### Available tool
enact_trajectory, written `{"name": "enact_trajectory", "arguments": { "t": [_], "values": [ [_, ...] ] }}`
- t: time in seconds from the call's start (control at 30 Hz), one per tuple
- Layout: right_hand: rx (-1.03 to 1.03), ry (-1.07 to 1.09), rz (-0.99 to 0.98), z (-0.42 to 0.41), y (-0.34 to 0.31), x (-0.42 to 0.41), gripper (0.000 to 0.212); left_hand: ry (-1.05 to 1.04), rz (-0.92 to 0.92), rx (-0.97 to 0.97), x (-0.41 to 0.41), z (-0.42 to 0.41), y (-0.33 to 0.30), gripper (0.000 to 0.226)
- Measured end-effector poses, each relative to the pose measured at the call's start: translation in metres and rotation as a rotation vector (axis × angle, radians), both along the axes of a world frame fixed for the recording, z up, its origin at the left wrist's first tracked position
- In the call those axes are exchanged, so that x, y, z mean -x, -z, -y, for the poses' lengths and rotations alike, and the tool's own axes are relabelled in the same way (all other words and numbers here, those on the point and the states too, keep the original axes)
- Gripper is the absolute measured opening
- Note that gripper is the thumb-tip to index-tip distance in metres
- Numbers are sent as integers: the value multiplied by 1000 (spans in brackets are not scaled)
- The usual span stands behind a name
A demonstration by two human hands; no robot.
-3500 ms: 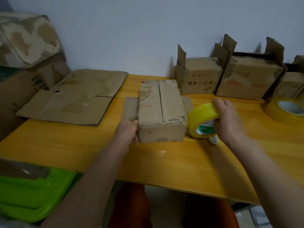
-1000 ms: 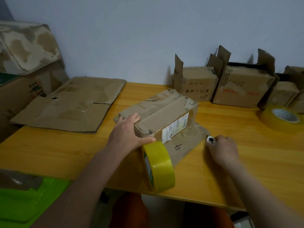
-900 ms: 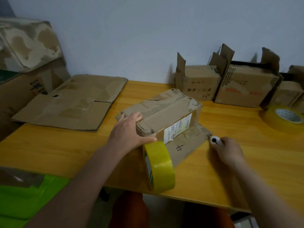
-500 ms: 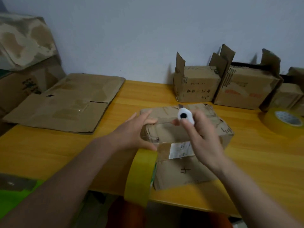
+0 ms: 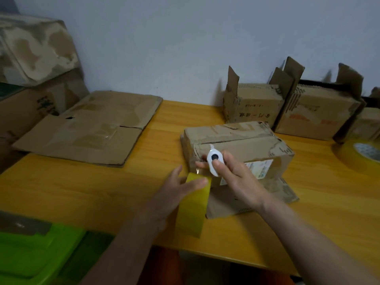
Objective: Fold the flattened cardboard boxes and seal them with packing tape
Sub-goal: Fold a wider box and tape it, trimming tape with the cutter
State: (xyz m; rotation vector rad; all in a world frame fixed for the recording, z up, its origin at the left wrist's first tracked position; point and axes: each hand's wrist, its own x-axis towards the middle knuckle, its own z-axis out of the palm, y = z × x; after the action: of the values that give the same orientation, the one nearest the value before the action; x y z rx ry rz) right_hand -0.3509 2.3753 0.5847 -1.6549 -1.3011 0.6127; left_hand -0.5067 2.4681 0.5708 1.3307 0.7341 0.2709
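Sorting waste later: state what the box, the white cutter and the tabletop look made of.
Box: matte brown corrugated cardboard, worn with torn edges. White cutter: apparently smooth glossy plastic, with a dark button. Tabletop: orange wood-grain surface with slight sheen, possibly laminate.

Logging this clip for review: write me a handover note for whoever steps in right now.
Left hand: holds the tape roll at the table's near edge, strip running up to the box.
Right hand: grips the white cutter, tip at the box's top seam.
Done: box folded, top flaps closed.
Left: cut the strip, press it down; an outer flap lies flat in front. Flattened cardboard waits at left; a second roll at right.
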Motion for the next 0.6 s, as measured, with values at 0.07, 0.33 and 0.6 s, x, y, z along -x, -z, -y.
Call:
{"name": "enact_trajectory", "arguments": {
  "t": [0.07, 0.33, 0.6],
  "values": [
    [17, 12, 98, 0, 0, -2, 44, 64, 27, -26, 3, 3, 10, 127],
    [28, -45, 160, -4, 3, -8, 26, 12, -74, -89, 1, 26, 1, 101],
    [31, -65, 1, -8, -7, -5, 24, 37, -35, -22, 4, 40, -5, 53]
  ]
}}
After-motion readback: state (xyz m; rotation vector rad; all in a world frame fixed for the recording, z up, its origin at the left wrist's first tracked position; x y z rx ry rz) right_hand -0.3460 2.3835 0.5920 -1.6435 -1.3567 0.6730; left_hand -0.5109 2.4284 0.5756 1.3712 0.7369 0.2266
